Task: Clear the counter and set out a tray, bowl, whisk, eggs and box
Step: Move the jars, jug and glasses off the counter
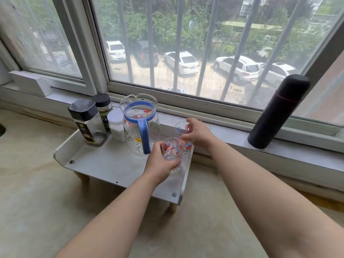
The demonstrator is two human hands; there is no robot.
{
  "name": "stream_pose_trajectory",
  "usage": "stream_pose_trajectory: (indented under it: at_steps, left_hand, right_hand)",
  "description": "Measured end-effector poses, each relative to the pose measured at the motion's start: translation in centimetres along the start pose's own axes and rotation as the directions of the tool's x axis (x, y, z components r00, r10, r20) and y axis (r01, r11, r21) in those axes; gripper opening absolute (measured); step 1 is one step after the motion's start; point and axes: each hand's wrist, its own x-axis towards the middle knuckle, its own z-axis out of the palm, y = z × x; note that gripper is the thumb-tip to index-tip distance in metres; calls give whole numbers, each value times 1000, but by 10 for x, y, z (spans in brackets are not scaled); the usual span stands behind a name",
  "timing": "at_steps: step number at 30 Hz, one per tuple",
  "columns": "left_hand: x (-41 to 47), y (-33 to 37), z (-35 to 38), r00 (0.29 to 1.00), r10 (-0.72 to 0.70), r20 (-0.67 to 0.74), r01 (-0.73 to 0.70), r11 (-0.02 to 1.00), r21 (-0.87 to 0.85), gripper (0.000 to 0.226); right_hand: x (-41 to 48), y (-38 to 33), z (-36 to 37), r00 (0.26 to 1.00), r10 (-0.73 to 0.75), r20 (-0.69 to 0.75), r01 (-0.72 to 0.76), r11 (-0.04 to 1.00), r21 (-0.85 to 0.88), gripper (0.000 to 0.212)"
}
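A small white raised shelf on wooden legs stands on the beige counter by the window. On it stands a glass pitcher with a blue handle and flower print. Two flower-printed drinking glasses stand at the shelf's right end. My left hand is wrapped around the near glass. My right hand grips the far glass from the right side. Both glasses look empty.
Three jars stand at the shelf's back left: a dark-lidded square jar, a black-lidded jar and a white-lidded jar. A black thermos stands on the windowsill at right. A white box lies on the sill at left.
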Motion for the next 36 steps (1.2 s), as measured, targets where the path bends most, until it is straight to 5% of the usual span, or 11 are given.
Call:
stream_pose_trajectory:
  at_steps: [21, 30, 36]
  left_hand:
    - [12, -1, 12, 999, 27, -41, -25, 998, 52, 69]
    - [5, -1, 20, 984, -179, -5, 179, 981, 71, 55]
    - [-15, 11, 18, 982, -187, -25, 188, 982, 29, 41]
  right_hand:
    - [-4, 15, -2, 1000, -2, 14, 2, 1000, -14, 85]
    - [-30, 16, -9, 996, 67, -56, -67, 998, 2, 78]
    - [-61, 19, -23, 986, 105, -130, -102, 994, 30, 72]
